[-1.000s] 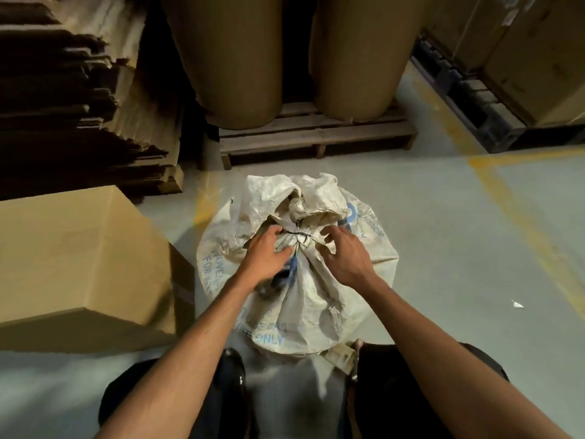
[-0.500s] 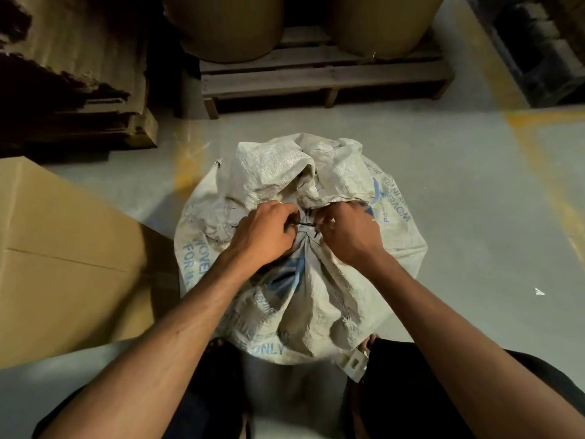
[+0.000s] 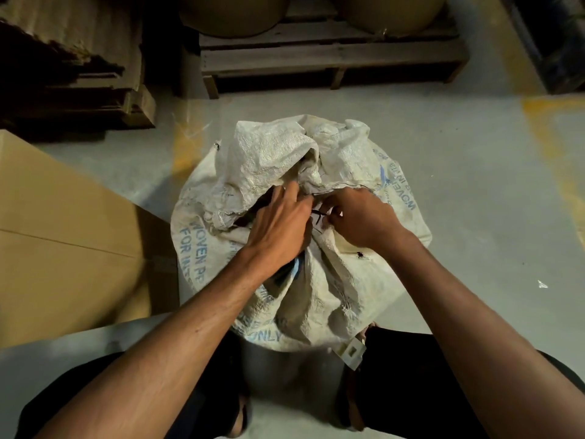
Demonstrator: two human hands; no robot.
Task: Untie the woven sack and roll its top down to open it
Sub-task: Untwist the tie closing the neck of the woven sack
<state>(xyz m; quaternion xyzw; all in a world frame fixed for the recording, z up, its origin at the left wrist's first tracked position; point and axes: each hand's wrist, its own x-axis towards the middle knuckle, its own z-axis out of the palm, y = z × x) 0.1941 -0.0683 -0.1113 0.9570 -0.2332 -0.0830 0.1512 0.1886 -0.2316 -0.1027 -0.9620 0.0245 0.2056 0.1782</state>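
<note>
Sack position: I see the woven sack (image 3: 300,248) standing upright on the concrete floor (image 3: 474,217), just in front of my knees, its neck gathered into a bunch at the top.
Tie: a thin dark string (image 3: 317,217) shows between my two hands at the cinched neck; I judge it is not yet undone, since the fabric below it is drawn in tight folds.
Left hand: my left hand (image 3: 278,229) lies over the neck with fingers spread into the loose fabric above the tie, its grip loose and holding nothing firmly that I can see; I judge it steadies the bunch.
Right hand: my right hand (image 3: 361,217) has its grip pinched closed at the string, likely picking at the knot; the fingertips are partly hidden, so I cannot tell which strand it holds.
Loose top: the crumpled flap (image 3: 285,153) above the tie flops toward the far side, leaving the knot exposed.
Surroundings: a cardboard box (image 3: 63,232) sits just beside the sack on the left; a wooden pallet (image 3: 332,58) carrying large brown rolls (image 3: 234,17) stands well apart beyond it.
Obstruction: the box crowds the left side, which I judge could hamper rolling the top down there.
</note>
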